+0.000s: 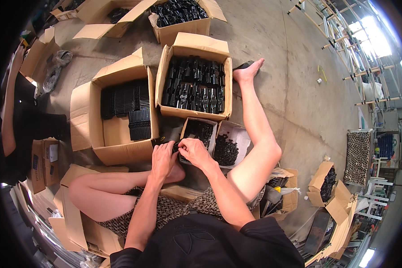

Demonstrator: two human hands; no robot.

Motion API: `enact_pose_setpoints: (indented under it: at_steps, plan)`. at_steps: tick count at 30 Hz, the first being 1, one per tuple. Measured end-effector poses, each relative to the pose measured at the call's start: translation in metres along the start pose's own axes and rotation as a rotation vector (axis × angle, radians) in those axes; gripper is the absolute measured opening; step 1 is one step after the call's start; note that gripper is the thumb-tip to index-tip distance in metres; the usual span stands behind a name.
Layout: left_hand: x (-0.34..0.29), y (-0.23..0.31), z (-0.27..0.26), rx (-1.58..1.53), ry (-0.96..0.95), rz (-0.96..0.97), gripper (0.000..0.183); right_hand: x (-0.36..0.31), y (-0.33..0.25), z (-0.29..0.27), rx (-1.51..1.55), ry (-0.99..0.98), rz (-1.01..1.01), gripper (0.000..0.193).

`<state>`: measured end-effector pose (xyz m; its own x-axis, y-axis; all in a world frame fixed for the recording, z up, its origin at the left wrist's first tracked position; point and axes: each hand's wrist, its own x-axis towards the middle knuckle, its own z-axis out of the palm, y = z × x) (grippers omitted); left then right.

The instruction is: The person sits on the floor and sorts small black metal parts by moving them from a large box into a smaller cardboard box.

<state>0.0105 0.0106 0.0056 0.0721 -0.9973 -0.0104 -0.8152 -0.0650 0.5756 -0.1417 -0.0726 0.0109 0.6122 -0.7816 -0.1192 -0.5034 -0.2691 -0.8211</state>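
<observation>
My left hand is closed round a small black part, most of which the fingers hide. My right hand pinches at the same part from the other side, its fingertips close to the left ones. Just beyond my hands stands a small box of black pieces. Beside it, a white-lined tray holds a heap of tiny black pieces. A larger carton ahead holds rows of glossy black clamp-like parts.
To the left, an open carton holds stacked black ribbed parts. Another box of black parts stands farther off. A co-worker's arm shows at the far left. My bare legs flank the boxes; metal racks stand far right.
</observation>
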Motion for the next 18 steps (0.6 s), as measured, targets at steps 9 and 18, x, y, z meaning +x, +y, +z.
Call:
enact_pose_setpoints:
  at_steps: [9,18]
  plan:
    - [0.003,0.002,0.001,-0.012,0.068,0.083,0.046,0.002,-0.016,0.006,-0.340,0.041,-0.078,0.007]
    - [0.004,0.009,-0.012,-0.183,0.091,0.006,0.045,0.010,-0.015,-0.007,-0.053,0.138,-0.030,0.012]
